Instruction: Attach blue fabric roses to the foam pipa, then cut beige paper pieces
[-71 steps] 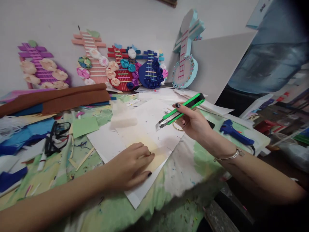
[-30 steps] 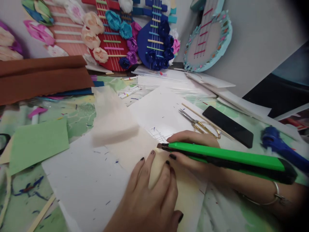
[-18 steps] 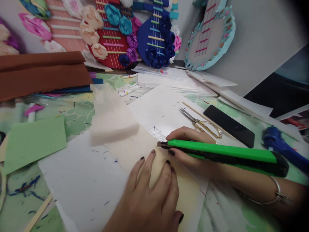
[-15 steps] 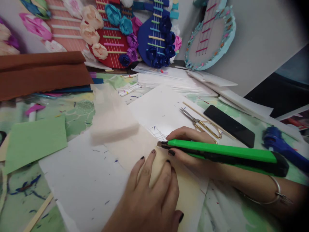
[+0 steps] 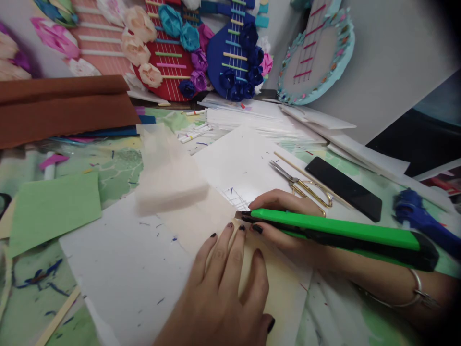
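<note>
- The green cutter [image 5: 334, 233] is over the white sheet [image 5: 118, 269], blade tip at the cream paper [image 5: 201, 206].
- The right hand [image 5: 288, 216] pinches this cutter.
- The left hand [image 5: 223, 274], fingers a little spread, touches the cream paper.

Pale wall [image 5: 21, 12] behind the table [image 5: 124, 168], meeting a smooth grey upright surface [image 5: 399, 62] at right. The table bears a green, pale-patterned covering. Along its far edge, in front of the wall, stand guitar-shaped decorations: salmon-pink [image 5: 104, 45], red [image 5: 173, 91], deep blue [image 5: 218, 60] and light blue [image 5: 340, 65]. Beyond the right edge lies a dark area [image 5: 421, 132], with blurred red objects [image 5: 441, 182] lower down. Lighting is soft and diffuse; shadows are faint.
</note>
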`<move>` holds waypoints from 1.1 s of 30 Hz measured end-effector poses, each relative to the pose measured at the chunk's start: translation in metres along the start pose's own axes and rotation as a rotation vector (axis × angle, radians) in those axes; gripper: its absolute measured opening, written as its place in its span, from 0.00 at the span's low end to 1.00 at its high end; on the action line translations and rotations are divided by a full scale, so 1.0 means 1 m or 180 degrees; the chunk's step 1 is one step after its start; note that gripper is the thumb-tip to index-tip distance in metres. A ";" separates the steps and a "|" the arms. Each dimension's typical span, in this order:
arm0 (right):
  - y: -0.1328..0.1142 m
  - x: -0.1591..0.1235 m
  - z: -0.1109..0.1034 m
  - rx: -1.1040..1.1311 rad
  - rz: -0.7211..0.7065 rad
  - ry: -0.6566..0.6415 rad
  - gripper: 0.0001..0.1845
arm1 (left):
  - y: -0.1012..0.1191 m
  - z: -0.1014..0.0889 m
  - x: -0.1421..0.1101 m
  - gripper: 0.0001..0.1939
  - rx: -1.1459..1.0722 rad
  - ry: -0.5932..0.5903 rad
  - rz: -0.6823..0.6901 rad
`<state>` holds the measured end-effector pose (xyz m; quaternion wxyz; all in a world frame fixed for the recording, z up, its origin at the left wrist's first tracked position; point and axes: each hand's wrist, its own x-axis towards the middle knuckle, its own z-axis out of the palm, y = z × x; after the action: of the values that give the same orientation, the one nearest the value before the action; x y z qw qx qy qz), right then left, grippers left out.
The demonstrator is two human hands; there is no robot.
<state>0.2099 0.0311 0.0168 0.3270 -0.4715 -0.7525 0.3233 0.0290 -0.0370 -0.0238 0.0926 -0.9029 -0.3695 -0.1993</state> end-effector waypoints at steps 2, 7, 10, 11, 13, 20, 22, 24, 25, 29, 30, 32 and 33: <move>0.000 0.000 0.000 0.0024 0.0053 0.0000 0.10 | -0.001 0.000 0.001 0.27 -0.0006 -0.0049 0.0001; -0.001 0.000 0.000 -0.0094 0.0023 0.0034 0.10 | -0.002 -0.001 0.002 0.27 -0.0047 -0.0079 -0.0034; -0.002 0.001 0.000 -0.0138 -0.0030 -0.0020 0.10 | -0.001 -0.002 0.001 0.26 -0.0074 -0.0057 -0.0043; -0.003 0.001 0.000 -0.0128 -0.0040 -0.0043 0.10 | -0.001 -0.002 0.001 0.26 -0.0078 -0.0058 -0.0030; -0.002 0.001 0.001 -0.0104 -0.0060 -0.0063 0.10 | 0.001 -0.002 0.001 0.27 -0.0093 -0.0062 -0.0067; 0.002 0.001 0.003 -0.0332 -0.0359 -0.0058 0.10 | 0.005 -0.002 0.002 0.26 -0.0190 -0.0106 -0.0263; 0.001 0.001 0.003 -0.0374 -0.0396 -0.0073 0.10 | 0.003 -0.003 0.002 0.27 -0.0177 -0.0120 -0.0156; 0.000 0.000 0.003 -0.0385 -0.0323 -0.0057 0.10 | 0.001 -0.003 0.002 0.27 -0.0151 -0.0140 -0.0101; -0.001 -0.001 0.003 -0.0388 -0.0269 -0.0027 0.10 | 0.000 -0.004 0.001 0.28 -0.0138 -0.0147 -0.0082; -0.003 -0.002 0.004 -0.0333 -0.0148 0.0105 0.09 | 0.000 -0.004 0.001 0.28 -0.0136 -0.0153 -0.0059; -0.002 -0.002 0.004 -0.0313 -0.0155 0.0077 0.08 | 0.000 -0.004 0.001 0.28 -0.0146 -0.0153 -0.0081; 0.000 -0.002 0.004 -0.0312 -0.0217 0.0004 0.09 | 0.000 -0.005 0.002 0.28 -0.0163 -0.0172 -0.0097; 0.000 -0.002 0.004 -0.0326 -0.0266 -0.0017 0.09 | 0.000 -0.005 0.002 0.28 -0.0165 -0.0171 -0.0085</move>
<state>0.2074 0.0287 0.0136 0.3137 -0.4549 -0.7879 0.2718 0.0293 -0.0374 -0.0184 0.0566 -0.9050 -0.3786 -0.1857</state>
